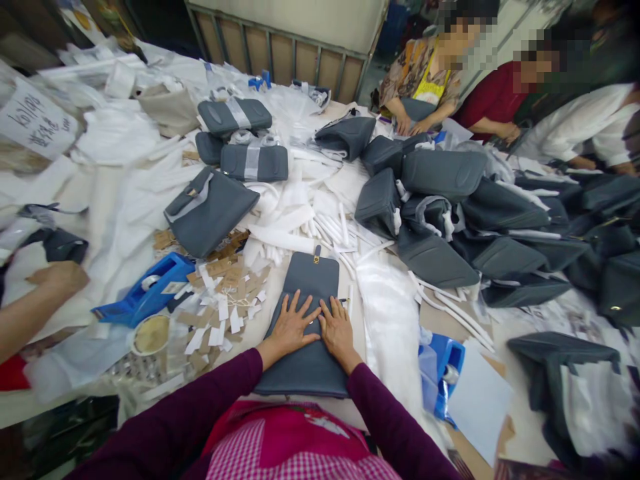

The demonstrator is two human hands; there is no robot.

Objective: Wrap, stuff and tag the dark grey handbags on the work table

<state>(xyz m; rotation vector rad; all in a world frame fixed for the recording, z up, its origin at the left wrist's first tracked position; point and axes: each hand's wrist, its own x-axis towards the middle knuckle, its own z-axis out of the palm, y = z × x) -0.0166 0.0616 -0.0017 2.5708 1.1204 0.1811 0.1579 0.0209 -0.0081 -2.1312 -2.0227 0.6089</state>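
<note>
A grey flap handbag lies flat on the table in front of me, its gold clasp at the far end. My left hand rests flat on the bag's middle with fingers spread. My right hand lies flat beside it, fingers stretched out, the two hands nearly touching. Neither hand holds anything. Both arms wear dark purple sleeves.
A blue tape dispenser and scattered paper tags lie to the left, another blue dispenser to the right. Grey bags are piled at right. White wrapping covers the table. Other people sit at far right; a person's hand is at left.
</note>
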